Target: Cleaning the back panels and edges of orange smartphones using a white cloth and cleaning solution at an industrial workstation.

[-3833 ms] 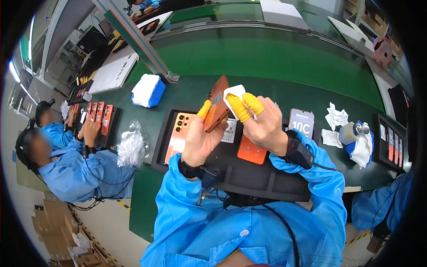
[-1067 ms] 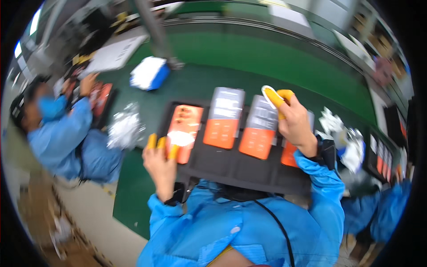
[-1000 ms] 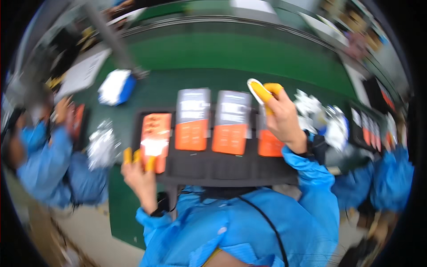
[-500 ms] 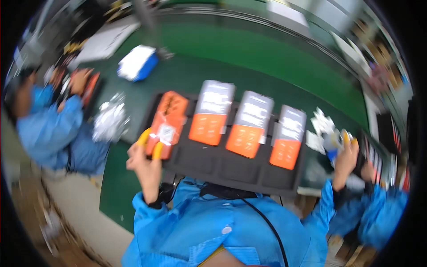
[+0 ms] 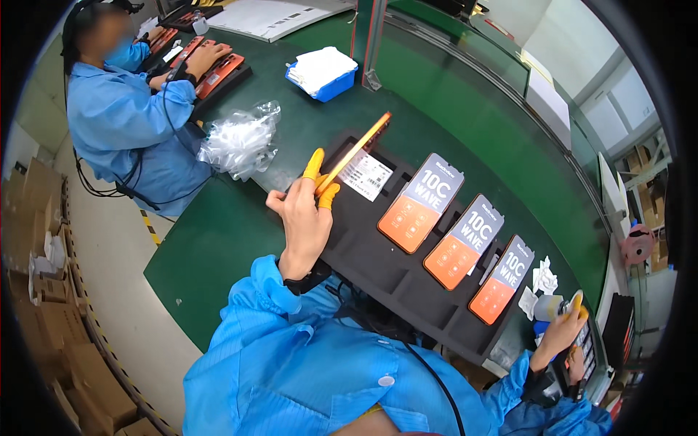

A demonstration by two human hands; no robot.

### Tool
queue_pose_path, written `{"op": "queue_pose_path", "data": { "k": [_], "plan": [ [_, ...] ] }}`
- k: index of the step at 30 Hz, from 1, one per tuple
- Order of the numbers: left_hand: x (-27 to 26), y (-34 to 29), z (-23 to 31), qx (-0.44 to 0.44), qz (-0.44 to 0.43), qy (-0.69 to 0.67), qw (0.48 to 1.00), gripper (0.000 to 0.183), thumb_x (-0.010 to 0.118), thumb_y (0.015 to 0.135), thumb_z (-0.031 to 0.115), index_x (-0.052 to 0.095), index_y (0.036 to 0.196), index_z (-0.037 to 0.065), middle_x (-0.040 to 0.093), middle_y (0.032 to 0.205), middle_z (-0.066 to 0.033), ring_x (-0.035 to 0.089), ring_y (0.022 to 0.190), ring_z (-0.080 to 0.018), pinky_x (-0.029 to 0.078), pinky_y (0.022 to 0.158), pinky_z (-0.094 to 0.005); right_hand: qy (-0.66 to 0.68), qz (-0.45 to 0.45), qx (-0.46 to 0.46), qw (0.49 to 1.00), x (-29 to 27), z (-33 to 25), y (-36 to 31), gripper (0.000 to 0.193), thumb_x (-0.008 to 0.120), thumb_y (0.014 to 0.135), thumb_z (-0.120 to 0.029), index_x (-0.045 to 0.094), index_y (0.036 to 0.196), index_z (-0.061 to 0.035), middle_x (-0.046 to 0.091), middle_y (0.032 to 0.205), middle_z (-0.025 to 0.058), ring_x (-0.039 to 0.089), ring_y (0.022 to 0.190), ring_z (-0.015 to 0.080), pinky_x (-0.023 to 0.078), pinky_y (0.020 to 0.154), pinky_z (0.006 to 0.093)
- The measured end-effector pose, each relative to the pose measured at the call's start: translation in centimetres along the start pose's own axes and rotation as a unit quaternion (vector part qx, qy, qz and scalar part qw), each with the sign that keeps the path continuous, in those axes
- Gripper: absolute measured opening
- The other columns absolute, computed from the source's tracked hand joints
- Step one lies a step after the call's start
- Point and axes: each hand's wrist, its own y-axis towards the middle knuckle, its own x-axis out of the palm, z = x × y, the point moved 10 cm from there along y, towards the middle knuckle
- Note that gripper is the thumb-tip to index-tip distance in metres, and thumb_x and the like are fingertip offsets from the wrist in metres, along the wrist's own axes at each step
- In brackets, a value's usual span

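My left hand, with yellow finger cots, pinches an orange-edged phone by its near end. The phone is tilted up almost edge-on above the leftmost slot of a black foam tray. Below it shows a white printed label beside clear film; whether these are attached to the phone I cannot tell. Three phones with grey-and-orange screen films, a left one, a middle one and a right one, lie in the tray. Off its right end, my right hand pinches something small beside a pale-topped container.
A crumpled clear plastic bag lies left of the tray. Behind it stands a blue bin with white sheets. White scraps lie near the right end. A co-worker handles red phones at far left; another person's hand shows at right.
My left hand has lifted and tipped the leftmost phone from lying flat to nearly edge-on. The whole view has swung, so the tray now slants down to the right. My right hand stays near the container.
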Motion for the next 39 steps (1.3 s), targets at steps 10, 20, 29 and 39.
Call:
{"op": "queue_pose_path", "data": {
  "k": [10,20,29,39],
  "plan": [
    [-0.8,-0.3,-1.0,-0.039,0.02,-0.006,0.999,0.02,0.072,0.075,0.021,0.071,0.092,0.009,0.064,0.099,-0.0035,0.056,0.087,-0.0163,0.027,0.083,-0.0341,0.363,-0.005,-0.49,0.792,-5.4,-37.4,-0.8,0.029,0.06,0.063,0.0,0.063,0.091,0.0016,0.056,0.097,0.0171,0.058,0.081,0.0287,0.048,0.066,0.0384],
    [0.0,-1.1,-1.4,-0.015,0.012,-0.03,0.999,0.016,0.069,0.069,0.011,0.071,0.085,0.009,0.062,0.096,-0.0067,0.053,0.092,-0.0181,0.025,0.084,-0.0376,0.445,0.034,-0.588,0.675,-4.8,-46.9,-8.6,0.029,0.058,0.069,-0.012,0.065,0.095,-0.0007,0.056,0.088,0.0104,0.056,0.087,0.0227,0.043,0.066,0.0337],
    [-0.9,-1.0,-1.3,-0.033,0.033,0.004,0.999,0.018,0.073,0.071,0.015,0.072,0.088,0.01,0.064,0.094,-0.0028,0.055,0.088,-0.0167,0.026,0.08,-0.0341,0.385,0.04,-0.481,0.786,-0.7,-47.2,-3.2,0.023,0.06,0.069,-0.004,0.065,0.091,0.0006,0.058,0.095,0.0148,0.057,0.078,0.027,0.046,0.064,0.0385],
    [-0.1,0.9,-0.1,0.003,-0.067,0.019,0.998,0.02,0.07,0.073,0.02,0.071,0.089,0.007,0.062,0.1,-0.0087,0.053,0.092,-0.0212,0.026,0.082,-0.0373,0.37,0.069,-0.432,0.82,1.1,-45.9,2.0,0.022,0.06,0.068,-0.008,0.065,0.089,-0.0039,0.055,0.083,0.0074,0.053,0.081,0.0226,0.043,0.066,0.0356]
  ]
}}
